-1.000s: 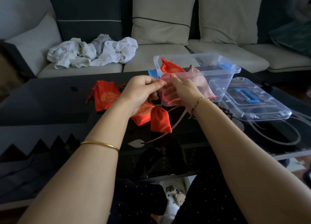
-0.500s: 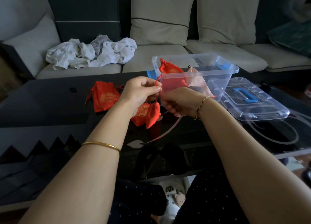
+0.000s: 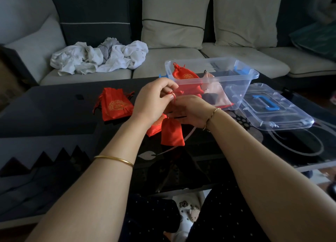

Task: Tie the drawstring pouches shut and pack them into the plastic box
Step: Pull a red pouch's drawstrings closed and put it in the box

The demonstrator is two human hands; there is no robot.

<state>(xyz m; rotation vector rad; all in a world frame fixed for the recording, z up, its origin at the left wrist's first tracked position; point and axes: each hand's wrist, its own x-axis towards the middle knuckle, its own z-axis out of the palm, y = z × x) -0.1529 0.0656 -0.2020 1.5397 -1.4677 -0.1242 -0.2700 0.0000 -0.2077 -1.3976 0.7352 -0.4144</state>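
From the head camera: I am pinching the red cord (image 3: 174, 97) between the thumb and forefinger of my left hand (image 3: 152, 100) and lifting it up. Just below it, my right hand (image 3: 190, 111) is curling round what I take to be the gathered neck of the pouch (image 3: 171, 132). The pouch is hanging under both hands, above the table (image 3: 54, 114). I judge that I am holding it in the air so its own weight is pulling the mouth tight while I am knotting.

The plastic box (image 3: 254, 75) is standing open just beyond my grip, handy for the drop. It is already holding a packed red pouch (image 3: 183, 75) and a pink pouch (image 3: 216, 91). The lid (image 3: 283, 118) is lying to the right of my hands. A flat pouch (image 3: 116, 105) is waiting to the left, and another pouch (image 3: 155, 126) is lying under my left wrist.

My right fingers are hiding the knot, so I cannot tell whether it is tied, or exactly what they are catching.
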